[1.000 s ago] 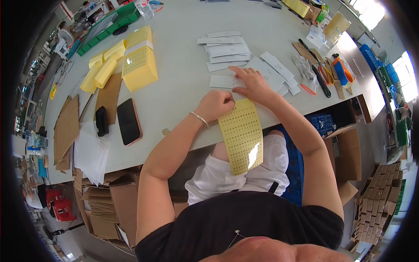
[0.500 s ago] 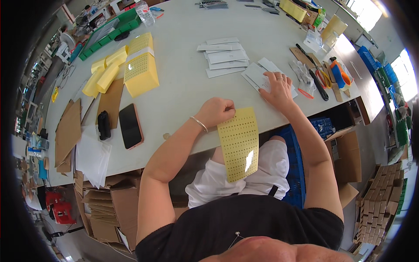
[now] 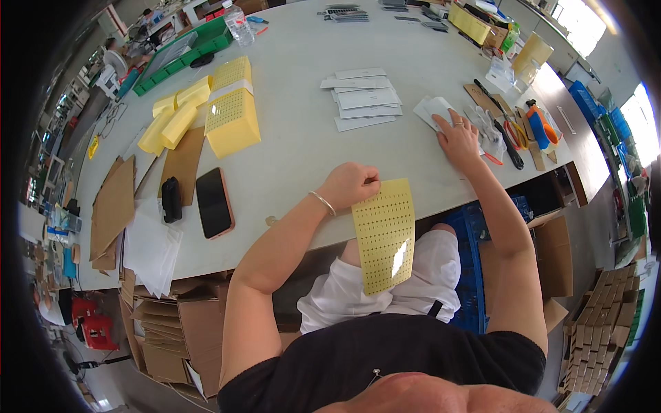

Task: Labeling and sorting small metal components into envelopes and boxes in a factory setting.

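My left hand [image 3: 350, 188] is closed at the table's near edge, pinching the top of a yellow sticker sheet [image 3: 383, 237] printed with rows of small dark marks. The sheet hangs over the edge, above my lap. Farther right, my right hand [image 3: 459, 143] rests with fingers apart on a few flat white pieces [image 3: 427, 107], partly hidden beneath it. To their left lies a loose, fanned pile of similar white pieces [image 3: 368, 100]. A thick banded bundle of yellow sheets [image 3: 234, 131] stands left of my left hand.
A phone [image 3: 215, 202], a black object [image 3: 171, 199], cardboard pieces [image 3: 113, 206] and rolled yellow sheets [image 3: 165, 129] lie left. Scissors [image 3: 515, 134], a black-handled knife [image 3: 511, 148] and an orange-blue tape dispenser [image 3: 542, 129] sit right. A green tray [image 3: 182, 51] and bottle [image 3: 239, 26] stand farther back.
My right hand has shifted right with the white pieces under it, which now spread less and lie farther from the fanned pile. My left hand still holds the yellow sheet. The view moved slightly.
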The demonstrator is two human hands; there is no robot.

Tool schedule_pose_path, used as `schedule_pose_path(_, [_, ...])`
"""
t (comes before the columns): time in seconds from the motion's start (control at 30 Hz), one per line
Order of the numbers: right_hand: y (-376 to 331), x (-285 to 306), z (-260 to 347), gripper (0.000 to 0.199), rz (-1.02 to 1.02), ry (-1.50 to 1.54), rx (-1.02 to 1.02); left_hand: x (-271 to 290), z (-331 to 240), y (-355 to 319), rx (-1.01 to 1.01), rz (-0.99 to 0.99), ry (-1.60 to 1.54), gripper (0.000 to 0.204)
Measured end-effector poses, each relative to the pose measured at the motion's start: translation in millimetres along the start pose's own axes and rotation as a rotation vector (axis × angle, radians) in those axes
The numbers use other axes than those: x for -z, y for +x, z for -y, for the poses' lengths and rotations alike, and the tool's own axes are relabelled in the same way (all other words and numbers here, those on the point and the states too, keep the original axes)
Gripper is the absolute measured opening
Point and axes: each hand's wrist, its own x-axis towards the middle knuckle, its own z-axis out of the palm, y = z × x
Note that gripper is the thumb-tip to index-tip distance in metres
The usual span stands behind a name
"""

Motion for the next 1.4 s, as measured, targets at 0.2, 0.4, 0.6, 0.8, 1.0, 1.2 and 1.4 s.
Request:
schedule_pose_path(0.2, [41.8, -10.2, 17.3, 0.044, -0.028, -0.084, -0.046, -1.5, 2.0, 1.0, -0.045, -0.006, 0.035, 0.019])
schedule_pose_path(0.4, [117.9, -46.6, 70.5, 0.04, -0.04, 0.371, 0.101, -3.9, 8.3, 2.6, -0.073, -0.007, 0.07, 0.017])
schedule_pose_path(0.6, [166.8, -55.5, 101.1, 0.045, 0.213, 0.418, 0.104, 0.4, 9.6, 1.9, -0.08, -0.019, 0.038, 0.017])
schedule_pose_path(0.8, [174.4, -32.9, 83.1, 0.052, 0.33, 0.509, 0.188, -0.1, 10.2, 2.0, -0.063, 0.016, 0.048, 0.018])
schedule_pose_path(1.0, [164.5, -37.5, 50.6, 0.046, 0.388, 0.713, 0.315, 0.8, 8.0, 1.5, -0.077, 0.005, 0.036, 0.017])
schedule_pose_path(1.2, [177.7, -52.3, 44.7, 0.049, 0.294, 0.705, 0.208, -0.8, 6.6, 1.7, -0.077, -0.007, 0.052, 0.017])
schedule_pose_path(1.4, [193.8, -65.9, 81.8, 0.068, 0.326, 0.344, -0.043, 0.2, 5.6, 0.3, -0.099, -0.016, 0.027, 0.019])
